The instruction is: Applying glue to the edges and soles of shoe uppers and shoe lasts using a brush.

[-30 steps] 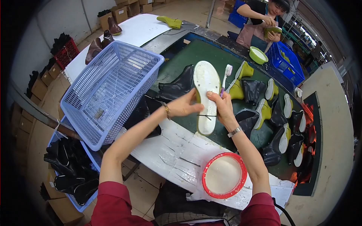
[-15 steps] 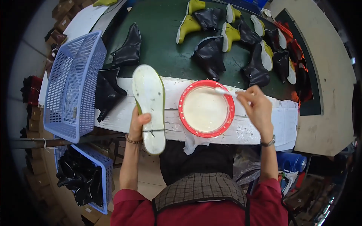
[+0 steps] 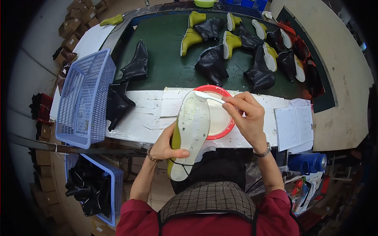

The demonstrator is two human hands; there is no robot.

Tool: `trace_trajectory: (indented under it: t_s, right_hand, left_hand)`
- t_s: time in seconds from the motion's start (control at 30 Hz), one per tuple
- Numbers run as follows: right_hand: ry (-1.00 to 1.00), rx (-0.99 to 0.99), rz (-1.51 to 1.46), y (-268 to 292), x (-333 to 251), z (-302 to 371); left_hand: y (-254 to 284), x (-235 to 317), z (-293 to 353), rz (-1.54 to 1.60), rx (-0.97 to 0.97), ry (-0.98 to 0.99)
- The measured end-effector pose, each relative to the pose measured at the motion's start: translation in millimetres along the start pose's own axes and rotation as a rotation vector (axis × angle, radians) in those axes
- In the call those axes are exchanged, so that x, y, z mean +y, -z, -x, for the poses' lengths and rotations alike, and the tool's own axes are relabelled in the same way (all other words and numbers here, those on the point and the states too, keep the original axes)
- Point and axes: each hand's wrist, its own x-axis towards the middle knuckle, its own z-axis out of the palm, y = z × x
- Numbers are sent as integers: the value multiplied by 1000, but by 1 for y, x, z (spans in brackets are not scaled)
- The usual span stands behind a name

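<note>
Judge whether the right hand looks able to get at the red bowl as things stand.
Probably yes: the right hand, holding a brush, is close to the red bowl, and the shoe hides only its left side.

Bowl [image 3: 214, 89] on board [image 3: 145, 118], partly behind shoe [image 3: 193, 124]; basket [image 3: 104, 94] left, notebook [image 3: 287, 126] right; boots [image 3: 212, 63] on table [image 3: 169, 59] beyond.
</note>
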Motion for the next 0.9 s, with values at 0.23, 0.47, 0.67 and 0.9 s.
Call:
trace_trajectory:
  t_s: [0.23,0.47,0.67,0.9]
  right_hand:
    - [159,-18,57,-13,-11,14]
    - [146,41,8,-10,7,6]
    - [200,-118,-27,-12,-8,33]
    - [-30,78,-26,-13,38,9]
  left_hand:
    - [-4,9,0,12,-11,-2]
    - [3,5,10,84,-3,-8]
    - [11,-4,6,327,126,-9]
    - [29,-2,10,228,126,-24]
